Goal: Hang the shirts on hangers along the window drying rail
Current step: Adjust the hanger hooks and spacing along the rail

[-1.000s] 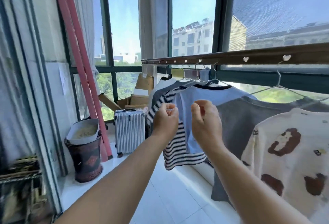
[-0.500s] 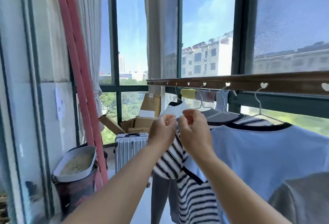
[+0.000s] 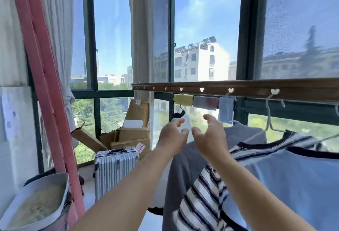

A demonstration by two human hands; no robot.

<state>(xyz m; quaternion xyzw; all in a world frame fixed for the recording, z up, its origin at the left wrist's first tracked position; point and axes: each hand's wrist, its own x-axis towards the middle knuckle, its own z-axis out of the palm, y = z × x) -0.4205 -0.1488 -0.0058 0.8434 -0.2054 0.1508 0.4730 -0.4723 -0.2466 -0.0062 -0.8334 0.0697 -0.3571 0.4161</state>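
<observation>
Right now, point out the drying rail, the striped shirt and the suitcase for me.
drying rail [image 3: 256,89], head view, on its brown front face between two heart-shaped holes.
striped shirt [image 3: 201,203], head view, on the hanging striped front below the right forearm.
suitcase [image 3: 113,172], head view, on its ribbed silver front.

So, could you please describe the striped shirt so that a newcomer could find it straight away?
Start at the brown drying rail with heart-shaped holes along the window. Below it hangs a row of shirts; the striped shirt sits between a grey shirt and a pale blue shirt. It alone carries dark and white horizontal stripes.
</observation>
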